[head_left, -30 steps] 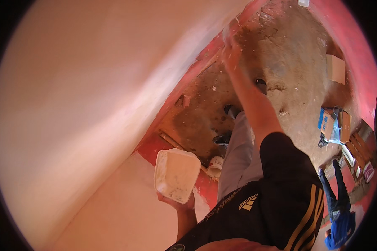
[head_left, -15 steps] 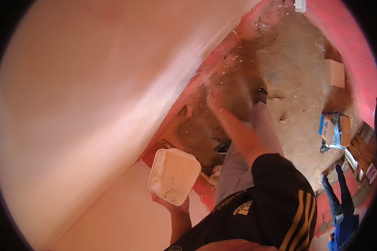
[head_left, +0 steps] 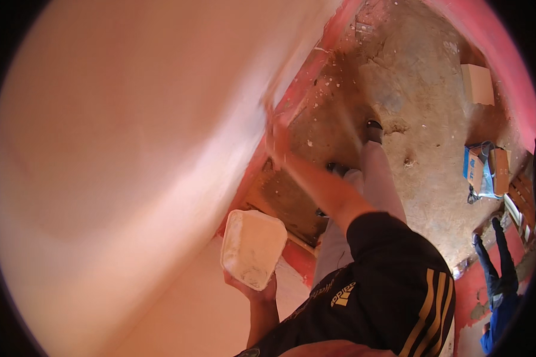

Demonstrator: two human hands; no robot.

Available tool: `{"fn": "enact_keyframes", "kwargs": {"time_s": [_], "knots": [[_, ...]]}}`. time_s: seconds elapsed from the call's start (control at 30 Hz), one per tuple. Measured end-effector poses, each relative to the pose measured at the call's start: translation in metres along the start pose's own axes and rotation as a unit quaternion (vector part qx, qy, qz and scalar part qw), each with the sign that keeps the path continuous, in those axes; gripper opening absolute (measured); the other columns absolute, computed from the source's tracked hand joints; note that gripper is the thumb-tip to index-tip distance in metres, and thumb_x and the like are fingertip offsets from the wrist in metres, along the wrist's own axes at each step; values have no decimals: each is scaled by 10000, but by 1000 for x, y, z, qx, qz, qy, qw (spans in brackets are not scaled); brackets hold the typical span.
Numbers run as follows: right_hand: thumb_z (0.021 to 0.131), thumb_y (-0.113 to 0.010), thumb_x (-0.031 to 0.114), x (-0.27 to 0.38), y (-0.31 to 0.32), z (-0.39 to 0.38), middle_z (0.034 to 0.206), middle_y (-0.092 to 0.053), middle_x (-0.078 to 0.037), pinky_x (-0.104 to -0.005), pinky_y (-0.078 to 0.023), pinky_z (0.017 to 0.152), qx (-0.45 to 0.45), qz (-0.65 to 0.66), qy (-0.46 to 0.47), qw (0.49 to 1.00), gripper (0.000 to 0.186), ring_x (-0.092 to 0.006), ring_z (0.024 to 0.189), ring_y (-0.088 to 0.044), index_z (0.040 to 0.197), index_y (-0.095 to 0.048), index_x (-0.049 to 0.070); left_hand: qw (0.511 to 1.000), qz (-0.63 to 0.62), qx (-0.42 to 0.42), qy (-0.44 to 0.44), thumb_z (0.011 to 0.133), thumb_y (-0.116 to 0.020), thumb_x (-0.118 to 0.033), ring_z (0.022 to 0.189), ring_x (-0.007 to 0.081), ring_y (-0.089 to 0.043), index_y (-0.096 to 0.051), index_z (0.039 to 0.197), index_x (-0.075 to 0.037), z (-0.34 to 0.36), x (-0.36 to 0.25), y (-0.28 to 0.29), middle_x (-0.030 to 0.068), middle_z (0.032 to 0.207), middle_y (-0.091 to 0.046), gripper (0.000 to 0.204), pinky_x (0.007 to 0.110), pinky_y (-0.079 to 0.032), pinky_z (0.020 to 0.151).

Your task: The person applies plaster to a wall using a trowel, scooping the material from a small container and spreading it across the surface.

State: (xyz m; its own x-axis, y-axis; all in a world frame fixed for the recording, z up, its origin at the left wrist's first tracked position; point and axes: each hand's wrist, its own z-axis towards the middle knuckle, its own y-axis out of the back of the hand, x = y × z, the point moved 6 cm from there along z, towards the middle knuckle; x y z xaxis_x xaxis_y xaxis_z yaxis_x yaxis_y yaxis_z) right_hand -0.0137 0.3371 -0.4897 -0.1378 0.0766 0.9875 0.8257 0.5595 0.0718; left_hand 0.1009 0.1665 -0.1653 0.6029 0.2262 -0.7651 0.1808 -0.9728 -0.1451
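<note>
My left hand (head_left: 251, 286) grips a whitish square plastic tub (head_left: 255, 244) from below and the side, with its opening facing up. A pale coating lines the inside of the tub, with darker marks near its lower edge. My right arm reaches out in a black sleeve, and my right hand (head_left: 276, 138) is at the lower part of the pale wall (head_left: 161, 119), beside the pink band at its foot. Motion smears its fingers, so whether it holds anything cannot be made out.
The brown, stained floor (head_left: 423, 154) is speckled with white bits near the wall. To the right stand a beige box (head_left: 477, 84) and cartons with plastic wrap (head_left: 487, 171). Another person (head_left: 501, 297) in blue is at the lower right. A pink wall (head_left: 506, 59) curves along the far right.
My right hand has swung left, from over the floor to the wall's lower edge. The tub in my left hand has shifted slightly right in the view and tilted a little.
</note>
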Motion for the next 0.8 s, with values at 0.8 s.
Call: {"fn": "enact_keyframes", "kwargs": {"time_s": [0.8], "knots": [[995,-479,51,58,76,63,1318,-640,-149,-399,-530,845,2,111,-30,993,461,-328,1040,-673,1453,-515,89,970,133,117,-168,704,-806,27,1293,289,-448,-160,1547,-165,-22,-25,-137,136,1484,-340,1079,440,-517,977]]}}
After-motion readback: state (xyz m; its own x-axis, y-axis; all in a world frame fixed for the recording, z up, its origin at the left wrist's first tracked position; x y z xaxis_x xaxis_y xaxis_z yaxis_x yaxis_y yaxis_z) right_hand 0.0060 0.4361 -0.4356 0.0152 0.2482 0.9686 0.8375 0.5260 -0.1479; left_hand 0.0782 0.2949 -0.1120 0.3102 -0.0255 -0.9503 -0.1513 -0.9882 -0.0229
